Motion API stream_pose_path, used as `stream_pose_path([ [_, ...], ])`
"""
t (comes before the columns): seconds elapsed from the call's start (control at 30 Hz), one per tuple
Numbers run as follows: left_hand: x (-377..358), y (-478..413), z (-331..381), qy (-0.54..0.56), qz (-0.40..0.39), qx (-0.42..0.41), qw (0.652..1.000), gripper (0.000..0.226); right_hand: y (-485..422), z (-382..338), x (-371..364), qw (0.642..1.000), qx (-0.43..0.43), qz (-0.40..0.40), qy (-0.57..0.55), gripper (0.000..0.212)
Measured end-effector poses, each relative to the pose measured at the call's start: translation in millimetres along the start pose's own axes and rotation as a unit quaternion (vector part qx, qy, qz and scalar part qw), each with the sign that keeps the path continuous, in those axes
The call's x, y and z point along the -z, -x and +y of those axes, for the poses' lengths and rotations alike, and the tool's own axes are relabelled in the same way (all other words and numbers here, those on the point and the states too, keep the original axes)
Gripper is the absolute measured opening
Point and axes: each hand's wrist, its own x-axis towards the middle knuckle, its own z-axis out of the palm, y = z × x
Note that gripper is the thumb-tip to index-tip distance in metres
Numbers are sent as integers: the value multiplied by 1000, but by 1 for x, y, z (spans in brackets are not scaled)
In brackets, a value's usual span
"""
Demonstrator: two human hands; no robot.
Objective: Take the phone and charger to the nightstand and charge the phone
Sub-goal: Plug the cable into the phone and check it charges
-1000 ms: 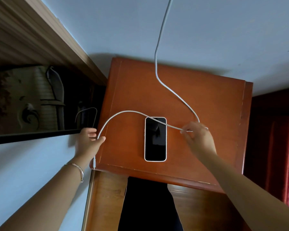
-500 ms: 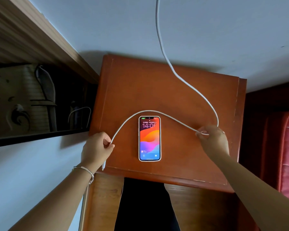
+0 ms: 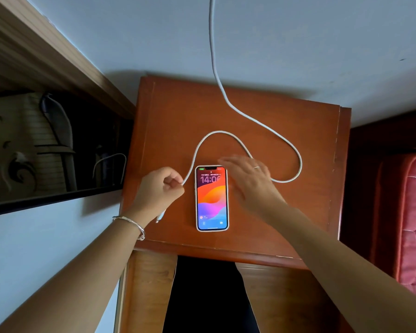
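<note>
Phone (image 3: 212, 198) face-up, screen lit, on nightstand (image 3: 298, 212). Left hand (image 3: 160, 189), grip clamped on white cable (image 3: 226, 97), at phone's nine o'clock; right hand (image 3: 249, 181), blurred, fingers spread, at three o'clock.

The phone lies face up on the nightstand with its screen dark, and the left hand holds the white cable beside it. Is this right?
Not quite. In the head view the phone lies face up on the nightstand, but its screen is lit, showing a colourful lock screen with the time. The left hand does hold the white cable beside it.
</note>
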Motion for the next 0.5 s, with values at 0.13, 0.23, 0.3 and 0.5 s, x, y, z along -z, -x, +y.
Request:
stream_pose_path([
  [0.13, -3, -4, 17, 93, -43, 17, 995, 8, -7, -19, -8, 996, 68, -38, 34, 48],
  [0.23, -2, -5, 25, 143, -76, 14, 987, 9, -9, -20, -7, 997, 64, -9, 38, 39],
  [0.3, -2, -6, 31, 150, -88, -3, 985, 9, -11, -20, -6, 996, 72, 11, 49, 32],
  [0.5, -2, -8, 37, 190, -68, 2, 979, 5, -17, -10, 0, 993, 67, 52, 78, 18],
])
